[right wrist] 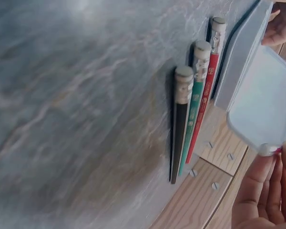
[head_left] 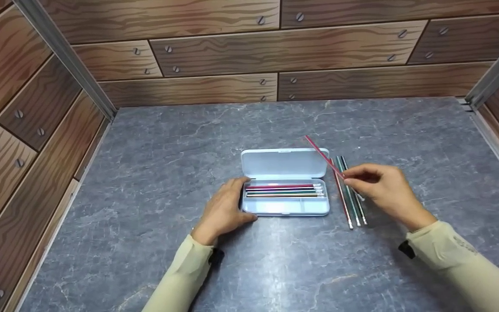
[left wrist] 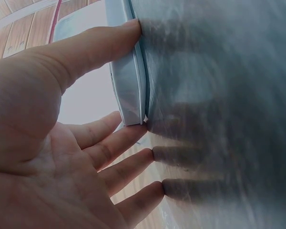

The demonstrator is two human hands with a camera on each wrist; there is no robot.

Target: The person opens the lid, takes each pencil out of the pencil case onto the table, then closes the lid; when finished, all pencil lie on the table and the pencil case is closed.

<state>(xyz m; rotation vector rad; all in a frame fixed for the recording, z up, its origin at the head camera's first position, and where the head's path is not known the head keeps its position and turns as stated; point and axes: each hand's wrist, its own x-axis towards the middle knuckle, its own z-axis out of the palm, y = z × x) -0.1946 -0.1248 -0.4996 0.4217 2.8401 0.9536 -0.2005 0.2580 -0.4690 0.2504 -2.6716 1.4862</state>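
Right hand [head_left: 386, 184]: thumb and fingers pinch the held pencil [head_left: 324, 156] near its eraser end.
Held pencil: red, in the air right of the case [head_left: 271, 205]; in the head view its far end crosses the upper right corner of the lid [head_left: 282, 164].
Left hand [head_left: 223, 206]: grasps the case's left end, thumb at the front edge, fingers at the back corner.
Case: open on the table [head_left: 154, 182], lid tipped back; several pencils [head_left: 279, 186] lie in its rear compartment, erasers to the right.
Loose pencils: red [right wrist: 204, 90], green [right wrist: 192, 109] and black [right wrist: 180, 124], on the table just right of the case, erasers toward the person.
Step in hand: apparently shifting single pencils between table and case; which way, I cannot tell.
Next move: if the case is the target, it likely calls for turning the pencil parallel to the row and lowering it, the left hand bracing the case.
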